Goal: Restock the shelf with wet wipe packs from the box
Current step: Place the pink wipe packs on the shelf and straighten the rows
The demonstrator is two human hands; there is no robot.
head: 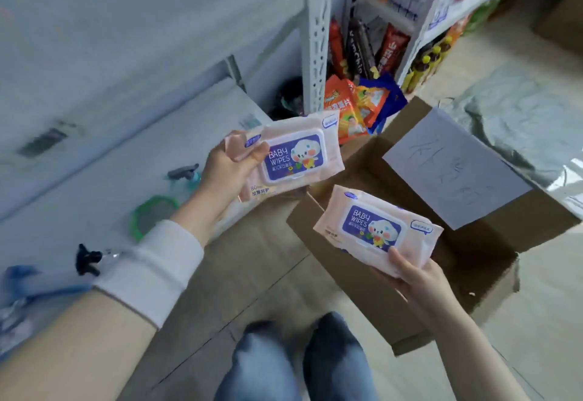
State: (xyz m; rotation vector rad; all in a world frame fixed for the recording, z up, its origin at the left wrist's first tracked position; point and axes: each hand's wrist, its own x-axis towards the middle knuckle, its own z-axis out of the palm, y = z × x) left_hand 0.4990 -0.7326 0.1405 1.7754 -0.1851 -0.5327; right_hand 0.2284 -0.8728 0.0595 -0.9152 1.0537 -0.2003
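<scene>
My left hand (228,170) grips a pink baby wipes pack (293,156) by its left end, held up in front of the shelf upright. My right hand (416,277) holds a second pink wipes pack (375,230) from below, thumb on its top, above the open cardboard box (473,262) on the floor. The box's flaps stand open, one with a grey sheet (454,167) on it. The white metal shelf (317,31) rises behind, its lower levels filled with snack packets (356,107). What is inside the box is hidden.
A pale low surface (110,135) on the left carries a green ring (151,214), a grey clip (183,173), a black clip (88,258) and blue wrapping (19,277). Silver plastic sheeting (520,123) lies right of the box. My legs in jeans (296,362) stand at the bottom.
</scene>
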